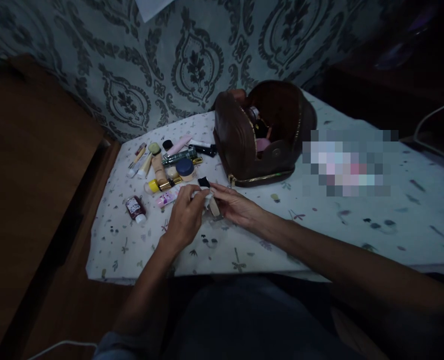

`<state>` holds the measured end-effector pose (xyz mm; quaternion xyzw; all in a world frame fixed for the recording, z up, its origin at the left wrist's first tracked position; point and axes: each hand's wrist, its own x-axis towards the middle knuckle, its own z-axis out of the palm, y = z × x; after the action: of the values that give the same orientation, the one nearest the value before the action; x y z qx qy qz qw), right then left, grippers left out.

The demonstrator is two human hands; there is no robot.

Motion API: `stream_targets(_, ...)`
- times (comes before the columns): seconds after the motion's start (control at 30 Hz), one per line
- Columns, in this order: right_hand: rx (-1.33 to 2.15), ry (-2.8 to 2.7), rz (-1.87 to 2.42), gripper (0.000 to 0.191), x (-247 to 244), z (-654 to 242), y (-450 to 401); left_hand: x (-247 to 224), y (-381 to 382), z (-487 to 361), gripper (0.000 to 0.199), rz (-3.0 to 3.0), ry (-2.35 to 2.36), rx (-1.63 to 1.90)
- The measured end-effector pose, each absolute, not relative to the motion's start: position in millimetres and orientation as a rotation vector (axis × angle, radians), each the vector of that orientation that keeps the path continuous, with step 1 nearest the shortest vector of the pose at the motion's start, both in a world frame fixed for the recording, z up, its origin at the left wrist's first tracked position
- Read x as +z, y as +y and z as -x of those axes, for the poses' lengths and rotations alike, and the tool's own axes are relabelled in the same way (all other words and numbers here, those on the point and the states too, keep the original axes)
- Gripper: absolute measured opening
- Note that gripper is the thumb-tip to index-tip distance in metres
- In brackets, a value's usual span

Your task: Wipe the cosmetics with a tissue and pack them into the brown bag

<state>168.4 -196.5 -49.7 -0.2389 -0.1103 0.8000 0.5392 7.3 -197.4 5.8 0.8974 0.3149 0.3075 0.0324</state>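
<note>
Over the patterned cloth (240, 250), a small beige bottle (214, 207) sits half-hidden in the fingers of the right hand (239, 205); the left hand (186, 212) pinches something whitish (208, 198) I can't identify. Cosmetics (184, 167) crowd leftward, an open brown bag (234, 135) stands beyond, a pixelated patch (349, 162) blocks my right.

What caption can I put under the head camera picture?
Left hand and right hand around a beige bottle, near an open brown zip bag and cosmetics.
</note>
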Motion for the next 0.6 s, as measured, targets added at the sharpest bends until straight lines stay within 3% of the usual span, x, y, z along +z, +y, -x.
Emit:
stream_targets(0.2, 1.812, -0.259, 0.621, 0.018, -45.3, -167.2, -198.6, 1.9, -230.5, -10.3, 0.031, -3.021, 0.817, 0.717)
stream_targets(0.43, 1.857, -0.228, 0.59, 0.004, -37.2, -167.3, -201.7, -4.9, -244.8, -9.3, 0.036, -2.871, 0.807, 0.81)
stream_targets(0.6, 2.049, -0.066, 0.543, 0.026, -36.1, -174.3, -199.0, -6.2, -239.5, -12.8, 0.037, -2.701, 0.73, 1.001)
